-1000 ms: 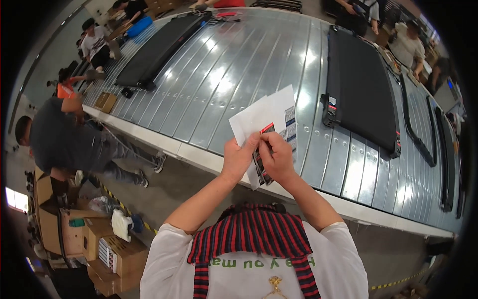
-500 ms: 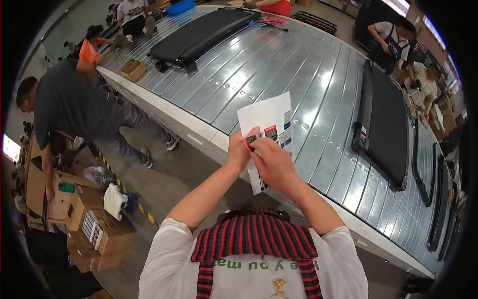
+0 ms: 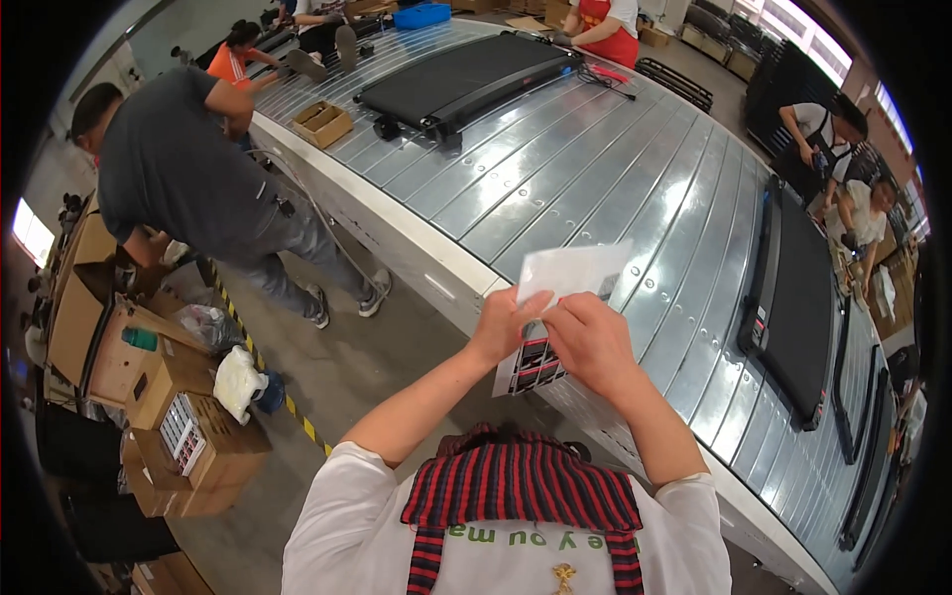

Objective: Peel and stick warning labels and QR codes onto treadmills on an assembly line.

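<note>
A white sheet of labels (image 3: 575, 266) is bent between my hands over the near edge of the metal-topped table. Its upper part shows plain white, while dark printed labels (image 3: 535, 369) show on the part hanging below my fingers. My left hand (image 3: 504, 325) grips the sheet from the left, thumb on top. My right hand (image 3: 597, 342) is closed at the sheet's middle with thumb and fingertips pinched together, close to the left thumb. Whether a loose label sits in that pinch is hidden by the fingers.
Black slatted-table panels lie at the far side (image 3: 476, 84) and right (image 3: 793, 307). A small cardboard box (image 3: 322, 124) sits near the left edge. A co-worker (image 3: 188, 169) bends over cartons (image 3: 188, 436) at left; others work around the table. Yellow-black tape (image 3: 302, 424) marks the floor.
The sheet has folded over, hiding its upper printed labels and showing more of the lower ones. The red-edged label seen at my fingertips no longer shows. The co-worker at left has straightened slightly.
</note>
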A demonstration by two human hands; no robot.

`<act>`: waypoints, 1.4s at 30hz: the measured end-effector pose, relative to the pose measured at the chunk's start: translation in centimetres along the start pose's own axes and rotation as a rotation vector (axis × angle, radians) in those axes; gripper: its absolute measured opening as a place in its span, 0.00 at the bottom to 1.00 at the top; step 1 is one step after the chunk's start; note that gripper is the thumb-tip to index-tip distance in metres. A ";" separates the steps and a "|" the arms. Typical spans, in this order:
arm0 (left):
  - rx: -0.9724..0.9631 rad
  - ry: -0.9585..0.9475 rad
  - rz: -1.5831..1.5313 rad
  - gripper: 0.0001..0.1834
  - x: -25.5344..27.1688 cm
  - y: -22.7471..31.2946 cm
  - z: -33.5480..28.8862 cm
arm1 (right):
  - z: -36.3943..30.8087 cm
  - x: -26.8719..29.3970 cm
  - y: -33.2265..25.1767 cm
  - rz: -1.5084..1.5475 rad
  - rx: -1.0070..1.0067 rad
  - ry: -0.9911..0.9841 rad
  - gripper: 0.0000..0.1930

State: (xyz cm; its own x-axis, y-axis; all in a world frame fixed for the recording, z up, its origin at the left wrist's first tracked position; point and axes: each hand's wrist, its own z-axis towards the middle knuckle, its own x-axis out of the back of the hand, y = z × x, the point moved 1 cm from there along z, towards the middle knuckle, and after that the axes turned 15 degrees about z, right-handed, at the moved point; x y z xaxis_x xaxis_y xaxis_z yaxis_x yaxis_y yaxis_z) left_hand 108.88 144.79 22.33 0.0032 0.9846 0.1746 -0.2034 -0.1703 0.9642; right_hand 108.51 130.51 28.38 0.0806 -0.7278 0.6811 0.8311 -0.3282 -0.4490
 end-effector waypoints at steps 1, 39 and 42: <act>0.163 0.023 -0.254 0.13 0.4 -0.1 0.1 | 0.1 -0.5 -0.2 0.008 0.012 -0.007 0.08; -0.057 -0.390 0.757 0.14 -0.5 -1.7 9.5 | 1.8 2.7 13.4 0.427 -0.420 -0.135 0.30; 0.011 -0.501 0.694 0.14 0.5 -3.1 9.9 | 1.8 2.6 13.8 0.423 -0.398 -0.082 0.29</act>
State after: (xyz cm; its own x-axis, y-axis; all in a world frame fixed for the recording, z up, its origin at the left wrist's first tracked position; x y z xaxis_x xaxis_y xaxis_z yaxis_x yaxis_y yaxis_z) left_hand 119.22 145.47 21.46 0.3146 0.5242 0.7914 -0.3097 -0.7314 0.6076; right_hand 121.22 125.13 25.01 0.4161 -0.8008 0.4307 0.4475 -0.2320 -0.8636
